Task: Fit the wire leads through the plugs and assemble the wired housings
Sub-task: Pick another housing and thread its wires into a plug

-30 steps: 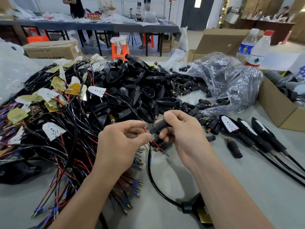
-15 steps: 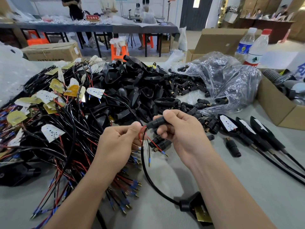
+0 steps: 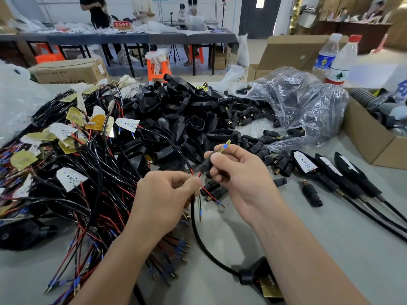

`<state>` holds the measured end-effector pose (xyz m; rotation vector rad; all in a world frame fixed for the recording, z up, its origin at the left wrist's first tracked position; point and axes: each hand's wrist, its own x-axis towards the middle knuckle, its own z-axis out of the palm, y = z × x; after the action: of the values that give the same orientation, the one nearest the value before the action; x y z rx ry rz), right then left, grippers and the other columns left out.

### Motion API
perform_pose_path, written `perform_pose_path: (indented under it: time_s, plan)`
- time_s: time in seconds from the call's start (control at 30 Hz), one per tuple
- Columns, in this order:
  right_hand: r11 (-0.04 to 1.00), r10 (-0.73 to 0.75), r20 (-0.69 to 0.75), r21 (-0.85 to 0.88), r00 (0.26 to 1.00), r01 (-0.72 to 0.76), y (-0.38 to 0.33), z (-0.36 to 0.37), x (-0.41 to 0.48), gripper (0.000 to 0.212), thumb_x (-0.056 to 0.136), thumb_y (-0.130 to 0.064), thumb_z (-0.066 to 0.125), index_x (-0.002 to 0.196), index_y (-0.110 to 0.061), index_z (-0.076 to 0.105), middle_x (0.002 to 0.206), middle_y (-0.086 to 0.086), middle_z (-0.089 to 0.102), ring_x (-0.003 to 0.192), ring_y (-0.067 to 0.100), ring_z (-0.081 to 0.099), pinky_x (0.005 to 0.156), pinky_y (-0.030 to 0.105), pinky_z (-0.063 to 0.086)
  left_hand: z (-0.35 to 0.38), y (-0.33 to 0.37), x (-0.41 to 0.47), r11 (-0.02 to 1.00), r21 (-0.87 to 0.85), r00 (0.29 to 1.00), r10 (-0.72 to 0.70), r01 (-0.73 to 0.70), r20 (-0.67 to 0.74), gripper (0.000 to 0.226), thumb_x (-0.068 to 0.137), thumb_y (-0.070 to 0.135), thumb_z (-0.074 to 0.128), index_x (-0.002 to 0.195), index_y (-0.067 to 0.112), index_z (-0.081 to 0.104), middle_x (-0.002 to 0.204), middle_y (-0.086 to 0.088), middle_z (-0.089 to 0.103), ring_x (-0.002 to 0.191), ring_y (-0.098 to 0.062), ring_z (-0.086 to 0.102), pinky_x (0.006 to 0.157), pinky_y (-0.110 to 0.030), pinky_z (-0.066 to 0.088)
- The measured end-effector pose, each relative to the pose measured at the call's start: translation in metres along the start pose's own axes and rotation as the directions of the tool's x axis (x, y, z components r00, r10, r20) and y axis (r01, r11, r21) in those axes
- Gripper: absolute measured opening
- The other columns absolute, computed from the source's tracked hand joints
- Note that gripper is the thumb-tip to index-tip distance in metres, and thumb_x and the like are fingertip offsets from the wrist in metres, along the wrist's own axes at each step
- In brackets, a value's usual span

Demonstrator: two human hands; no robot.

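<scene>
My right hand (image 3: 242, 175) grips a small black plug (image 3: 206, 165); a blue-sleeved brass lead tip (image 3: 223, 147) sticks out of its far end. My left hand (image 3: 167, 194) pinches the thin red wire lead (image 3: 206, 190) just below the plug. A second lead with a blue tip (image 3: 200, 211) hangs beside it. The thick black cable (image 3: 204, 245) runs down to a black housing (image 3: 257, 276) with a brass plate, partly hidden by my right forearm. Loose black plugs (image 3: 248, 119) and empty black housings (image 3: 176, 115) are heaped behind my hands.
A tangle of wired LED boards (image 3: 70, 164) fills the left of the grey table (image 3: 330, 249). Three assembled housings (image 3: 326, 172) lie at right beside a single plug (image 3: 311, 194). A clear plastic bag (image 3: 304, 106), a cardboard box (image 3: 372, 142) and two bottles (image 3: 337, 60) stand behind.
A blue-sleeved lead tip has come out of the plug's far end. My right hand has turned the plug more upright, and my left hand has slid along the wire toward it.
</scene>
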<state>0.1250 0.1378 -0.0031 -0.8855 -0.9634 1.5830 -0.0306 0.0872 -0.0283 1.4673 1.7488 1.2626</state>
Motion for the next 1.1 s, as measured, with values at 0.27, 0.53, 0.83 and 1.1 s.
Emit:
perform_pose_path:
  time_s: [0.27,0.53,0.83,1.1]
  plan:
    - [0.993,0.051,0.106,-0.113,0.993,-0.039,-0.002,0.000,-0.002,0.005,0.095,-0.003,0.065,0.097,-0.008,0.065,0.089,0.015,0.071,0.058,0.017,0.056,0.056,0.026,0.043,0.004,0.005,-0.006,0.991,-0.134,0.996,0.020,-0.031,-0.087,0.022,0.080,0.025,0.085,0.092,0.039,0.073,0.065,0.007,0.075,0.060,-0.006,0.073,0.057,-0.015,0.055]
    - [0.980,-0.025,0.073,-0.196,0.997,0.039,-0.007,-0.001,-0.004,0.020,0.093,-0.009,0.060,0.079,-0.005,0.074,0.085,0.012,0.076,0.052,0.011,0.048,0.047,0.019,0.038,0.007,0.009,-0.005,0.986,-0.167,0.997,0.012,0.001,0.081,0.028,0.073,0.062,0.070,0.082,0.038,0.081,0.071,-0.004,0.075,0.075,-0.035,0.071,0.079,-0.057,0.060]
    - [0.996,-0.064,-0.264,0.046,0.963,0.079,-0.018,-0.016,0.010,0.026,0.100,-0.009,0.059,0.078,-0.006,0.071,0.069,0.010,0.072,0.045,0.008,0.047,0.041,0.017,0.035,0.011,0.022,-0.014,0.940,-0.244,0.879,-0.101,0.238,0.465,0.032,0.091,0.037,0.067,0.075,0.014,0.083,0.075,-0.012,0.078,0.066,-0.019,0.073,0.065,-0.026,0.060]
    - [0.922,-0.095,-0.544,0.268,0.834,0.280,-0.039,-0.060,0.026,0.021,0.099,0.000,0.058,0.079,-0.001,0.064,0.066,0.011,0.065,0.044,0.009,0.049,0.044,0.016,0.041,0.010,0.025,-0.018,0.939,-0.201,0.761,-0.089,0.280,0.642,0.029,0.087,0.040,0.072,0.073,0.016,0.081,0.078,-0.011,0.078,0.070,-0.019,0.071,0.069,-0.026,0.059]
